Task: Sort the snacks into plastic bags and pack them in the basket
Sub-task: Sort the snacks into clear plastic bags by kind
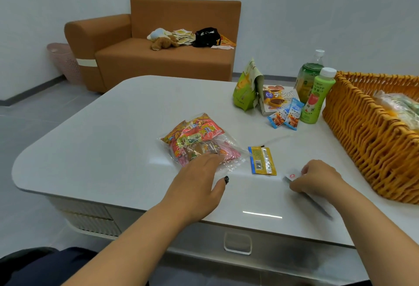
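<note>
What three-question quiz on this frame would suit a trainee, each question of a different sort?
1. True or false: the left hand rests on the clear bag of snacks.
2. What does the right hand pinch? A) the yellow sachet B) a small white packet C) a bottle
3. Fill in: the two green bottles stand on the table beside the woven ____.

Key: 1 true. 2 B; the yellow sachet lies alone between the hands. 3 basket, which already holds a filled bag.
</note>
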The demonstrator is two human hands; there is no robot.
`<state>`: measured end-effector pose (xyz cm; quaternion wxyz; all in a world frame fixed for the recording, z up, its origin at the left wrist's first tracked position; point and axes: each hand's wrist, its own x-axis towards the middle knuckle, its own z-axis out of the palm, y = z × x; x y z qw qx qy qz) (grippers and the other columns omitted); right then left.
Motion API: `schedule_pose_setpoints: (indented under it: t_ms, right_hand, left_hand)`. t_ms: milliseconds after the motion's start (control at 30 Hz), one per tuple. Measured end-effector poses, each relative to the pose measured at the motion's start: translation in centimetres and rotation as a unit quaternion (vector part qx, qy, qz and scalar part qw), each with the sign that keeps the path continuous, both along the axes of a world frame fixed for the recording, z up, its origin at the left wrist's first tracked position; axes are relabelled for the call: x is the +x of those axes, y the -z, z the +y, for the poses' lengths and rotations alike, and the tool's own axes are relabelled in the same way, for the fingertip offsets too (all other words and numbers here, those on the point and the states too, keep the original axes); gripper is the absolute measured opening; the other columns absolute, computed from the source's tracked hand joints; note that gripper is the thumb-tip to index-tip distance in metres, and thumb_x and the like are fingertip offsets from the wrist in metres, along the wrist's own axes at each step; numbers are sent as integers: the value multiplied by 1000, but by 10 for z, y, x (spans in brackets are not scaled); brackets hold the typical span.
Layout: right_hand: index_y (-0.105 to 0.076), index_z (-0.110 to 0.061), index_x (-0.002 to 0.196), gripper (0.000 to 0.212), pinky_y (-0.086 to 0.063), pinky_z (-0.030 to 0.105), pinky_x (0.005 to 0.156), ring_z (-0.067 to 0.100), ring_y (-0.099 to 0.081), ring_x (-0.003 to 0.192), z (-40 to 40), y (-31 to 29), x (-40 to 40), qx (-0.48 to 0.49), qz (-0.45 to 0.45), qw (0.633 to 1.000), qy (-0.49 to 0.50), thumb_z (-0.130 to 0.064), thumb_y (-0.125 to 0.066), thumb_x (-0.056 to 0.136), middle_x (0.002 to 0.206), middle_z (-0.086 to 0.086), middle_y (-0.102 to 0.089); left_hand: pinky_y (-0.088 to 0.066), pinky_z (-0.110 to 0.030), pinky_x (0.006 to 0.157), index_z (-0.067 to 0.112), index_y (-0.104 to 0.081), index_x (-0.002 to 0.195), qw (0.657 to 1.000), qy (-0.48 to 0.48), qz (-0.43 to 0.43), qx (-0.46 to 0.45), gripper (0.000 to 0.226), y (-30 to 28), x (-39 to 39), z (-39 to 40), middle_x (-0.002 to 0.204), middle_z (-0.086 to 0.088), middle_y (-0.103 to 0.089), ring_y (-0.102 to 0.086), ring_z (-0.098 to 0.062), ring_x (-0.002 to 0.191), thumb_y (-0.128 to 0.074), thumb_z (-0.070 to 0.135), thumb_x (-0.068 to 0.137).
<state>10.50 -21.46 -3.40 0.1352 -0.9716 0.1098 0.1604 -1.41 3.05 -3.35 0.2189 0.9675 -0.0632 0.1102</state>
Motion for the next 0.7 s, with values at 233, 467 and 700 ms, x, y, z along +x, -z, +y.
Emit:
schedule_pose_setpoints:
  t_ms: [233,467,700]
  right_hand:
    - [-54,-14,87,24,-36,25,51,17,-51,71,-13,-8,-5,-126,-96,986,-61,-37,-53,94,78,0,-50]
    - [-64,-20,86,18,-50,30,60,17,-57,72,6,-37,-20,94,-154,982,-62,-24,-49,95,76,0,-60]
    - [-65,-27,86,26,-49,29,64,17,-63,69,67,-45,-76,419,-137,888,-131,-5,-51,87,75,-2,-67]
  left_hand:
    - [-29,-18,105,28,-44,142,1000,-9,-21,-7,42,5,-6,10,142,13,-48,-42,-7,129,-45,36,101]
    - [-44,-15,92,30,-63,123,991,-16,-13,-131,28,-1,-9,3,117,19,-64,-56,3,107,-49,33,100]
    - [-53,-24,67,18,-67,100,870,-11,142,-471,28,-29,-3,-20,78,-1,-75,-70,-16,64,-60,41,85]
